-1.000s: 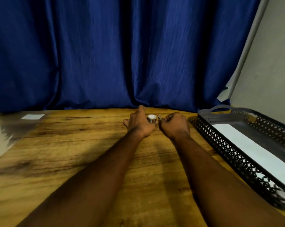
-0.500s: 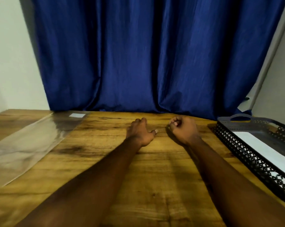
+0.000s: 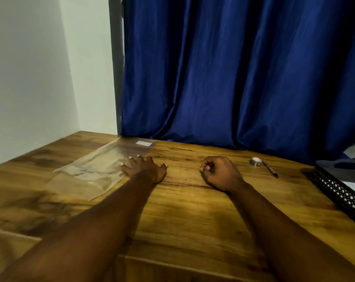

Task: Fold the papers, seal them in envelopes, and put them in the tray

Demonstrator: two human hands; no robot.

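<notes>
While the left hand lies flat, fingers spread on the clear envelope, that envelope stretches off to the hand's left, its long axis angled away toward the curtain. The right hand, clenched and apparently empty, sits farther off, nearer the tray.

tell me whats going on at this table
A person is working at a wooden table. Their left hand rests with straight, spread fingers on the right side of a clear plastic envelope lying flat. The right hand is curled into a fist with nothing visible in it. A small roll of tape and a dark pen lie untouched to its right, near the black mesh tray.
</notes>
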